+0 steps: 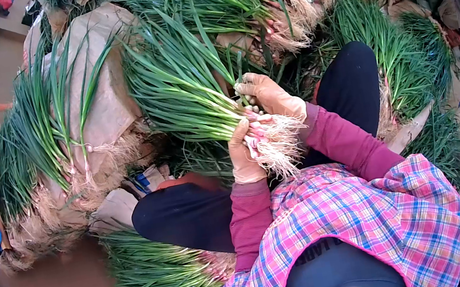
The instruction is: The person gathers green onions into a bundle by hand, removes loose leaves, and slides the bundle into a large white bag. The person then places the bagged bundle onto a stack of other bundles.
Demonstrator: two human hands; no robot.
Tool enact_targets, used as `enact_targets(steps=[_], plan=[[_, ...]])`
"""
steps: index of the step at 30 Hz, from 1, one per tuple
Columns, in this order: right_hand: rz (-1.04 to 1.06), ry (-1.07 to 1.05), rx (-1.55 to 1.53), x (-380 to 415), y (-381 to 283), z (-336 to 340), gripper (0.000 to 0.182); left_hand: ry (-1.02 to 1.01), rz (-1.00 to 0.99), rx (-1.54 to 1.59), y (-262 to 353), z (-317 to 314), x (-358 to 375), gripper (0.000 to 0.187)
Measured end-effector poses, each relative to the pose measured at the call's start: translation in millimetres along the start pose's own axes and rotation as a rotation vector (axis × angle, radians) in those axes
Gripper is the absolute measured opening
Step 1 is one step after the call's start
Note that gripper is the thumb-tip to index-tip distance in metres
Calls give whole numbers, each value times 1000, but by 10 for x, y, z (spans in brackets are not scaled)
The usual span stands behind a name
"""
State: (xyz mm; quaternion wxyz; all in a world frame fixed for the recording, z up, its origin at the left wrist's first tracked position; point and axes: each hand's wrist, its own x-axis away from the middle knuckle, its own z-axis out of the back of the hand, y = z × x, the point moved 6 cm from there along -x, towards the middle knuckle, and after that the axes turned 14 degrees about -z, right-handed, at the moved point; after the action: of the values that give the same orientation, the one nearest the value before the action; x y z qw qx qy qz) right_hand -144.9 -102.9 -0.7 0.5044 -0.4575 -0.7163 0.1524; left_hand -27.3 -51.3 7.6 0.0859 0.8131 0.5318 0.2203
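The left hand (244, 156) and right hand (272, 98) grip a fat bunch of long green onions (207, 103) between dark-trousered knees (352, 85); its bulbs (255, 137) are pinky-white, its roots (281, 145) pale and stringy.

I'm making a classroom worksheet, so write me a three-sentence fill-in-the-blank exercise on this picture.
The left hand and right hand hold a bunch whose leaves are coloured ____.
The bunch's pale, stringy ends are its ____.
Of the two hands, the ____ one is nearer the picture's top.

Missing words: green; roots; right.
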Motion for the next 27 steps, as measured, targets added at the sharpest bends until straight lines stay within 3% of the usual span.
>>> enact_targets(steps=[1, 3, 4, 5, 7, 9, 11, 13, 15, 17, 19, 20, 21, 22, 24, 27], plan=[[0, -11, -5, -30, 32, -38, 15, 23, -34, -19, 35, -7, 12, 36], [-197, -158, -490, -123, 235, -67, 12, -54, -41, 23, 124, -91, 38, 39], [-401, -394, -1062, -400, 342, 40, 10, -77, -64, 75, 141, -128, 52, 42], [-218, -480, -1061, -518, 261, 223, 9, -95, -87, 132, 148, -143, 73, 45], [78, -21, -526, -349, -60, 300, 10, -62, -5, 130, 100, -49, 49, 46], [157, 22, -64, -231, -176, 81, 14, 11, 22, 105, 21, 132, 5, 45], [234, 48, 95, -181, -204, -97, 16, 8, -17, 43, 43, 57, 33, 44], [266, 122, 45, -238, -186, -16, 11, -20, -5, 96, 45, 3, 33, 37], [-278, -417, -803, -616, 281, 94, 11, -47, 47, 106, 33, 75, 0, 37], [-314, -367, -1032, -590, 198, 148, 15, -49, 17, 132, 51, -49, 38, 39], [165, 94, 125, -393, -18, 345, 19, -33, 48, 176, 30, -7, 50, 43], [39, 255, 685, -350, 35, 427, 22, -28, 16, 107, 43, 5, 49, 43], [183, 448, 1467, -172, 25, 453, 28, -26, -21, 40, 67, 7, 30, 43], [337, 539, 1300, -65, -70, 438, 29, -99, -50, -27, 64, 63, -22, 44], [622, 630, 983, 224, -327, 256, 33, -44, -4, 8, 16, 66, -18, 42], [790, 733, 1262, 225, -565, -236, 30, -42, 121, -56, -71, 221, -34, 30]])
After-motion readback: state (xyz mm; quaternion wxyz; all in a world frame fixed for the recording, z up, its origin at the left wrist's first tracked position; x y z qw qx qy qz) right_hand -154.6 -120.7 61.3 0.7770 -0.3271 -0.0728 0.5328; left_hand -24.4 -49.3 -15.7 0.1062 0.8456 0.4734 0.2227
